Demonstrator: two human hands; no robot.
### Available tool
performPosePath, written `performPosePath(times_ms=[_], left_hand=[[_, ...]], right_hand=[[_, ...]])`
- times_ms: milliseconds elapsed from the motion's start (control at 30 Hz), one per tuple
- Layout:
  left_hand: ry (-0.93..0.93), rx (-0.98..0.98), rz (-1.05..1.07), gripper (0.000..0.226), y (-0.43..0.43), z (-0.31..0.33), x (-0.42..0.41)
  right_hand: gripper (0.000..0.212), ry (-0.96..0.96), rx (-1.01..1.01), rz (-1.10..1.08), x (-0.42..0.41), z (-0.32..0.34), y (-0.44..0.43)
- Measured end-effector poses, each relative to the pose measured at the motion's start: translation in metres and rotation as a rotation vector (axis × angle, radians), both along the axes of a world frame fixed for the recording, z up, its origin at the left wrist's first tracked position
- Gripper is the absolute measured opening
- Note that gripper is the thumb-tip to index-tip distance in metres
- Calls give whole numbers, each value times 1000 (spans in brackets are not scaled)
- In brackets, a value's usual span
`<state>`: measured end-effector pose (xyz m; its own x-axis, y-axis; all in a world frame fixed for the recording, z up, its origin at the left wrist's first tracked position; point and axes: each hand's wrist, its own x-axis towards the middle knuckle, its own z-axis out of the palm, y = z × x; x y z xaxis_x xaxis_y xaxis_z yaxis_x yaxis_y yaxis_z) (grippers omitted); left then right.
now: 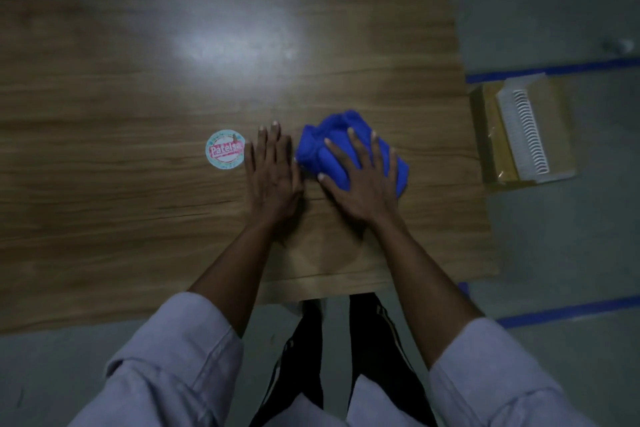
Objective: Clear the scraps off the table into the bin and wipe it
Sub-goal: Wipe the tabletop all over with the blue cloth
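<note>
Here, both hands are down on the wooden bench (138,87), side by side and close together but not touching. The left hand (272,172) lies flat on the bare wood, palm down, fingers straight and held together, gripping nothing. The right hand (363,180) rests on top of a bunched blue cloth (332,133), its fingers spread wide and fairly straight over the folds, pressing the cloth onto the surface rather than curling round it. The cloth sits toward the bench's right end, around mid-depth, with its left edge just beside the left hand. A round label (225,149) printed in pink and pale blue lies flat on the bench just left of the left hand; whether the two touch cannot be told. On the floor beyond the bench's right end stands an open cardboard box (490,135) holding a white ribbed piece (526,132). Pale rolled sleeves (180,340) cover both upper forearms. Blue tape (554,68) runs across the grey floor behind the box.
</note>
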<state>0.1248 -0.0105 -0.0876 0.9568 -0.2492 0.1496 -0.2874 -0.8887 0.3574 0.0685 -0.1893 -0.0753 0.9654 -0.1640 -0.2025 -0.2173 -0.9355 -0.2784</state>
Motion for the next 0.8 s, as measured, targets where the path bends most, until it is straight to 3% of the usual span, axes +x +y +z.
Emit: performPosePath(times_ms=[100,233,367,533,667,800], left_hand=[[27,38,6,53,3,3,-6],[20,58,21,53,1,0,-4],[-28,57,28,52,0,-4,-3],[15,53,19,57,0,-2,-4],[30,81,67,55,-20,3,-18],[0,-21,-151,48,-54,-1,-31]], right_hand=[[75,47,4,-99,-12,4,-32],[77,114,48,-248,46,7,-44],[75,59,23,-143,81,2,-11],[73,-34,10,-19,18,1,22],[72,7,-62,-254,-50,3,-15],[73,15,-40,-449,-30,2,-72]])
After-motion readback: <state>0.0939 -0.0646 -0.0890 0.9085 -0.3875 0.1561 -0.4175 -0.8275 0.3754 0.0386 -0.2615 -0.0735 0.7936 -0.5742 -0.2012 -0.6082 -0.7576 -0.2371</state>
